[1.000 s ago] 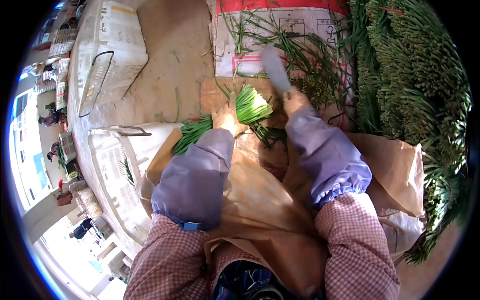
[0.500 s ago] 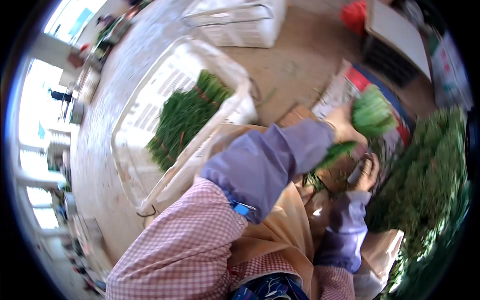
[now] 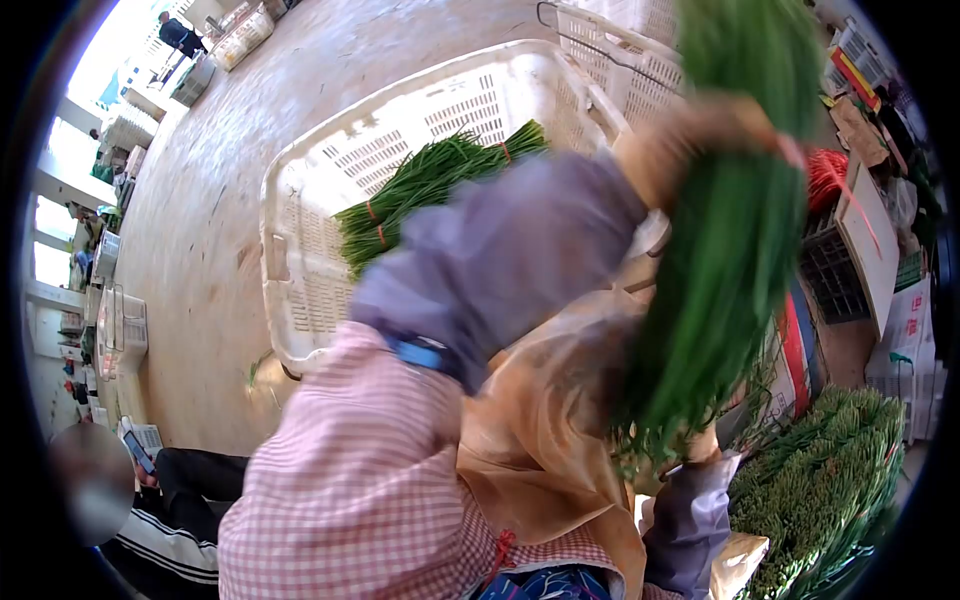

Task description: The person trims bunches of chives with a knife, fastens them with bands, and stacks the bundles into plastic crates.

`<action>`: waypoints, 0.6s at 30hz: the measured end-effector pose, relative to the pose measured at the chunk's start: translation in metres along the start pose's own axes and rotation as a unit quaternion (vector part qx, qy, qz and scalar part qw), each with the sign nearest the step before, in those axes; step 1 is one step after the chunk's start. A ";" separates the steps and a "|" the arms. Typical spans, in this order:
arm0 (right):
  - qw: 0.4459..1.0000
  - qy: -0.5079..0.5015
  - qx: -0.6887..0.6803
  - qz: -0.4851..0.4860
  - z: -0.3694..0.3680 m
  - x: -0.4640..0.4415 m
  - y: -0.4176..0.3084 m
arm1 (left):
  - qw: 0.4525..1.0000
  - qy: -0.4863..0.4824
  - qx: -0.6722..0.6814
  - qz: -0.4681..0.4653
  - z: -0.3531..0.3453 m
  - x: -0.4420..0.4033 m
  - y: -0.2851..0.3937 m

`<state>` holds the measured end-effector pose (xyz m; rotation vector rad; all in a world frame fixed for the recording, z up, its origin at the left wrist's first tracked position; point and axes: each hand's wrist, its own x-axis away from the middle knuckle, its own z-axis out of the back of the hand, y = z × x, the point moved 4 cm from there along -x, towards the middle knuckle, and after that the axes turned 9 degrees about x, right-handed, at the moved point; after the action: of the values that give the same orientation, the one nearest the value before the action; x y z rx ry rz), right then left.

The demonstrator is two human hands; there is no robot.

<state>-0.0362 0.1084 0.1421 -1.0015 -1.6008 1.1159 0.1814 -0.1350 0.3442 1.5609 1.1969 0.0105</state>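
My left hand [image 3: 690, 145], blurred by motion, is closed around a large bunch of chives [image 3: 735, 250] and holds it up at the right of the head view. The long green stalks hang down in front of my apron [image 3: 550, 400]. My right hand [image 3: 703, 446] is low behind the bunch's lower end; its fingers are mostly hidden. Tied bundles of chives [image 3: 440, 190] lie inside a white plastic crate [image 3: 300, 335], left of my left forearm. A reddish strand [image 3: 850, 200] trails near my left hand.
A heap of green stalks [image 3: 820, 480] lies at the lower right. Behind it stand a small table [image 3: 870, 245] and red strings [image 3: 825, 178]. A second white crate [image 3: 610, 60] stands behind the first. A seated person [image 3: 185, 500] holds a phone [image 3: 138, 452] at the lower left.
My left hand has lifted the bunch up from the low work spot at the right. My right hand, plainly visible before, is now mostly covered. The view has turned, bringing the seated person in.
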 end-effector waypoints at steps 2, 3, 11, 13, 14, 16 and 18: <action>0.996 0.011 0.022 -0.083 0.002 -0.006 0.031 | 0.993 0.024 0.111 0.045 0.070 0.002 0.080; 0.991 0.041 0.024 -0.127 0.009 -0.006 0.047 | 0.991 0.027 0.120 0.053 0.101 0.005 0.119; 0.878 0.242 0.105 -0.399 0.063 0.032 0.135 | 0.759 0.146 -0.532 0.346 0.260 0.078 0.276; 0.908 0.161 0.165 -0.349 0.089 0.066 0.221 | 0.680 0.106 -0.581 0.435 0.258 0.077 0.205; 0.920 0.164 0.174 -0.309 0.091 0.084 0.262 | 0.578 0.086 -0.655 0.478 0.276 0.084 0.177; 0.903 0.112 0.306 -0.280 0.069 0.078 0.248 | 0.537 0.073 -0.673 0.503 0.324 0.105 0.113; 0.829 0.038 0.469 -0.301 0.037 0.077 0.225 | 0.506 0.046 -0.727 0.462 0.354 0.120 0.051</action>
<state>-0.0652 0.2314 -0.0624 0.1234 -0.9497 1.1606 0.4741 -0.3057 0.1783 0.3638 -0.0596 1.4434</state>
